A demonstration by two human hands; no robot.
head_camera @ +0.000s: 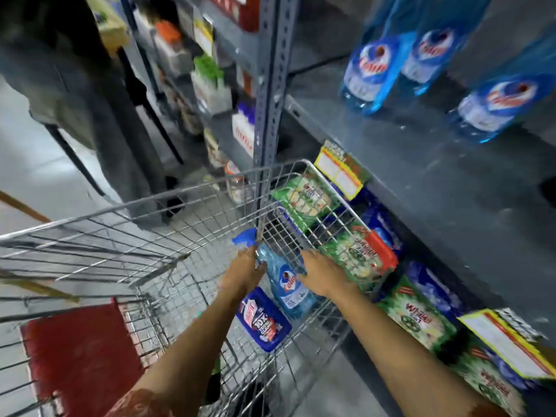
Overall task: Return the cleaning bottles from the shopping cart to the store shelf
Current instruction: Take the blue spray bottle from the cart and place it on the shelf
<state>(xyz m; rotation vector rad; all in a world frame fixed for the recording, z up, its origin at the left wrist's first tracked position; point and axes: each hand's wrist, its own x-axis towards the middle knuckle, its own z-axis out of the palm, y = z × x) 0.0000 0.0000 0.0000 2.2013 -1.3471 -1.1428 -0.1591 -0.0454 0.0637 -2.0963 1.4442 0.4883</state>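
Observation:
Inside the wire shopping cart (192, 194) lies a light blue spray bottle (290, 288) with a blue trigger head. My left hand (245, 270) is closed around its neck just below the trigger. My right hand (323, 273) rests with spread fingers on the bottle's right side. A dark blue bottle (263, 322) lies beside it on the cart floor, under my left forearm. On the grey shelf (436, 182) at upper right stand three matching light blue bottles (371, 73), upright.
Green and blue detergent packs (416, 314) fill the lower shelf beside the cart, with yellow price tags (340, 173) on the shelf edge. A perforated shelf post (269, 85) rises ahead. The cart's red seat flap (81, 359) is at lower left. Another person stands at upper left.

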